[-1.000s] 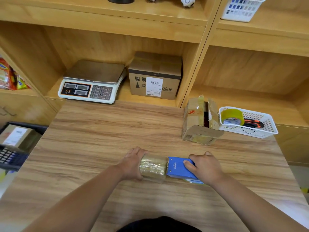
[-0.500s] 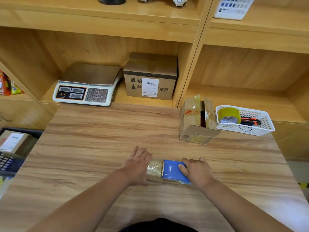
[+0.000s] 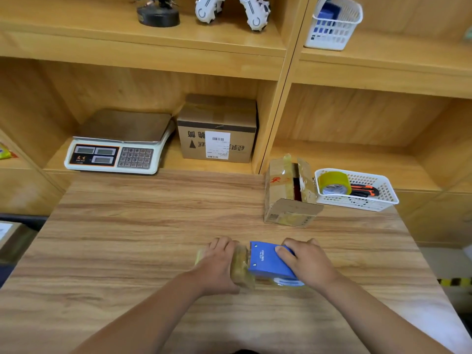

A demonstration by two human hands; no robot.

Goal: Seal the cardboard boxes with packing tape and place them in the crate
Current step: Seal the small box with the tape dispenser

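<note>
Left hand (image 3: 217, 261) now sits further over the small box (image 3: 241, 269) than half a second back. Its fingers, then spread flat, are bent down over the far edge, and a sliver of box shows on the hand's left. Tape dispenser (image 3: 265, 261) has barely shifted. Right hand (image 3: 306, 267) grips the blue dispenser from the right, thumb across its top. The dispenser's front edge meets the box's glossy, tape-wrapped right end. Both sit low centre of frame on the wooden table (image 3: 127, 238). Hands near, not touching.

Second box (image 3: 288, 195), flaps up, stands right of centre, just beside a white basket (image 3: 383, 200) holding a yellow tape roll (image 3: 333, 182) and an orange cutter (image 3: 362, 191). Dark crate (image 3: 23, 217) at left edge, a box inside. Scale (image 3: 115, 146) and labelled carton (image 3: 217, 134) on the shelf, upper middle.
</note>
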